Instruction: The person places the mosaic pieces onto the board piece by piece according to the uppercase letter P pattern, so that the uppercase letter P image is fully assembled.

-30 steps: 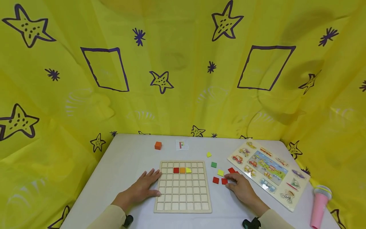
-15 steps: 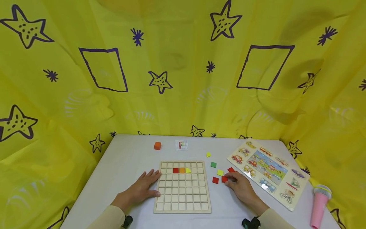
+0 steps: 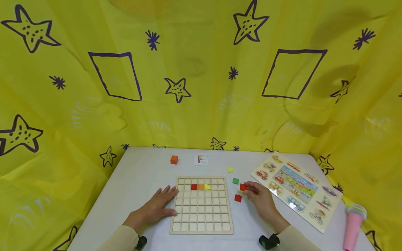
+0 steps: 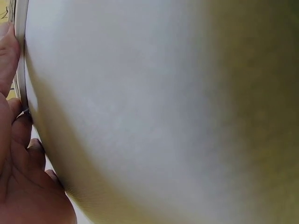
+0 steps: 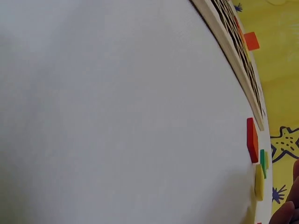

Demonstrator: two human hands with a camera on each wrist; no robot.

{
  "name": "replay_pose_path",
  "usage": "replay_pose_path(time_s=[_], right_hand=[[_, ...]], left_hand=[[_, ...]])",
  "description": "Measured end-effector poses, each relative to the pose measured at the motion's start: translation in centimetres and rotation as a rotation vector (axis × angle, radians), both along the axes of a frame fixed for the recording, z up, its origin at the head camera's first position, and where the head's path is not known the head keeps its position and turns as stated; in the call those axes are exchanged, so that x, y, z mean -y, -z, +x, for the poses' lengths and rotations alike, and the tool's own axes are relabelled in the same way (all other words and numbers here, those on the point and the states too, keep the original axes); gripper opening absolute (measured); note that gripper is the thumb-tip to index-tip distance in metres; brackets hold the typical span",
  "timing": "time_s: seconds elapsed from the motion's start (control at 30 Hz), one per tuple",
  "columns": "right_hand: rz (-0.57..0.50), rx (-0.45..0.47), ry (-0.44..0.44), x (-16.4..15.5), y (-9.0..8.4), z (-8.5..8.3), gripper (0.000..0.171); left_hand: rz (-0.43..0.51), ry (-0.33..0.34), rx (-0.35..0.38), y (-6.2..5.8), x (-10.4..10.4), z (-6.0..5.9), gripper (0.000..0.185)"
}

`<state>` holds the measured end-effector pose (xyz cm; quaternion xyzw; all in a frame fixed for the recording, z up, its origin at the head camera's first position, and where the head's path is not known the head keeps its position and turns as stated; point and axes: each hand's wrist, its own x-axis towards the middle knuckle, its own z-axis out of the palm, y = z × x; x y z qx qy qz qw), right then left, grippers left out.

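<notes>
My right hand (image 3: 260, 198) pinches a red square tile (image 3: 243, 187) between thumb and fingers, just above the table to the right of the wooden grid board (image 3: 201, 231). Partly covered beneath that tile is a yellow tile (image 3: 241, 191). Another red tile (image 3: 238, 198) and a green tile (image 3: 236, 181) lie close by, with a yellow piece with a curved edge (image 3: 230, 169) farther back. In the board's second row sit a red tile (image 3: 194, 187), an orange tile (image 3: 201, 187) and a yellow piece (image 3: 208, 187). Fingers spread, my left hand (image 3: 157, 205) rests against the board's left edge.
Behind the board are an orange cube (image 3: 174, 159) and a small printed pattern card (image 3: 200, 159). A vehicle picture puzzle (image 3: 295, 191) lies on the right, with a pink microphone (image 3: 353, 226) beyond it. A yellow curtain (image 3: 201, 115) closes off the back.
My right hand has picked up the red tile it was touching and moved it slightly away and left, over the yellow tile. The left hand stays at the board's edge.
</notes>
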<state>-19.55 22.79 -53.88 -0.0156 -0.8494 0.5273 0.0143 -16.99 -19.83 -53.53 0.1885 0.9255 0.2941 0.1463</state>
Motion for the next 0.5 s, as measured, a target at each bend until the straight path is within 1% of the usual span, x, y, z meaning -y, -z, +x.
replay_pose_path(time_s=[0.23, 0.5], right_hand=[[-0.049, -0.026, 0.008, 2.3, -0.3, -0.7, 0.029], [-0.069, -0.052, 0.011, 4.8, -0.5, -1.0, 0.028]], left_hand=[[-0.004, 0.007, 0.000, 0.0, 0.0, -0.1, 0.092], [-0.043, 0.029, -0.030, 0.0, 0.0, -0.4, 0.093]])
